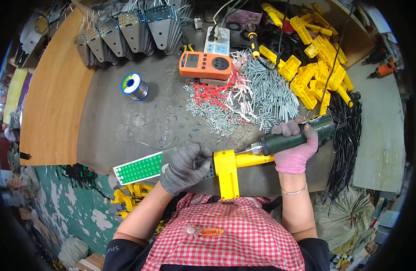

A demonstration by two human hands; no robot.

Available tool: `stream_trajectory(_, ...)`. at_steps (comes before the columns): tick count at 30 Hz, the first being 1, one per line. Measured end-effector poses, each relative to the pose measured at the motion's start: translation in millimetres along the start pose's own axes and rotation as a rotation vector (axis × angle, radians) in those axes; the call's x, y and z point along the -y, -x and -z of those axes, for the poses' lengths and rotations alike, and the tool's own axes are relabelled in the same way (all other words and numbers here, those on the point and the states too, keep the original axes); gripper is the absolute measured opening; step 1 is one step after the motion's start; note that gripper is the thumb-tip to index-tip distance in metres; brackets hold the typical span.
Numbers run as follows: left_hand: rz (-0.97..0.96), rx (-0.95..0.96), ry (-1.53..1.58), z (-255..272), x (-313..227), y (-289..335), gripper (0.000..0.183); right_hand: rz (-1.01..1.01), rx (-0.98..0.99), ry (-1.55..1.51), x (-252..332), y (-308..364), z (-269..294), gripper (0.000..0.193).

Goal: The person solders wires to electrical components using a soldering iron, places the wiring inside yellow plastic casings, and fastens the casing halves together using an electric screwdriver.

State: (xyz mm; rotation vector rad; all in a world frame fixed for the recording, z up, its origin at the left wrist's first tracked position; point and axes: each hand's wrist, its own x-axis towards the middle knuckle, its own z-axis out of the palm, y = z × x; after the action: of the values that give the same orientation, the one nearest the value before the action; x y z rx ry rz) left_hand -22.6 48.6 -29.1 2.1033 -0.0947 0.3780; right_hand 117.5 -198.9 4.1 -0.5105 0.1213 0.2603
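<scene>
**Screwdriver meets yellow housing at the bench edge**

At the grey workbench, yellow plastic housings pile up at the far right, beside a heap of silver screws. An orange rectangular meter sits beyond it; a green dotted label strip lies at my left. My gloved left hand clamps the yellow housing at the near edge. My right hand wraps the green power screwdriver, lying crosswise, tip pointing left at the housing.

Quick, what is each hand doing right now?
Left hand: closed on the grey metal plate of the yellow part.
Right hand: closed around the green electric screwdriver.
</scene>
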Motion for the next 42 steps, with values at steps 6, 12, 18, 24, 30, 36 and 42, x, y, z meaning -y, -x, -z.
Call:
stream_trajectory(6, -0.073, -0.034, -0.052, -13.0, 5.2, 2.6, 0.022, 0.003, 0.032, -0.001, -0.7, -0.4, 2.4, 0.024)
stream_trajectory(12, 0.576, -0.041, -0.089, 12.1, 10.3, -50.7, 0.021, 0.043, 0.002, 0.016, 11.6, 12.4, -6.1, 0.025)
stream_trajectory(18, 0.428, -0.03, -0.641, 4.3, 40.9, -81.2, 0.022, 0.063, 0.023, 0.082, 18.2, 35.4, 3.4, 0.025)
stream_trajectory(24, 0.272, -0.04, -0.528, 13.3, 41.2, -71.8, 0.016, 0.03, 0.023, 0.008, 2.0, 41.8, 6.2, 0.025)
stream_trajectory(30, 0.173, -0.154, -0.096, 9.0, -3.8, 30.2, 0.022, 0.021, 0.008, 0.014, -3.1, 43.0, 5.8, 0.029)
stream_trajectory(36, 0.03, -0.034, 0.014, 4.6, -11.8, 39.6, 0.027, 0.02, 0.034, -0.005, -3.0, 41.7, 3.8, 0.027)
stream_trajectory(42, -0.004, -0.049, -0.061, 2.7, -8.0, 35.2, 0.026, 0.042, 0.069, -0.002, -7.1, 42.0, 6.8, 0.026)
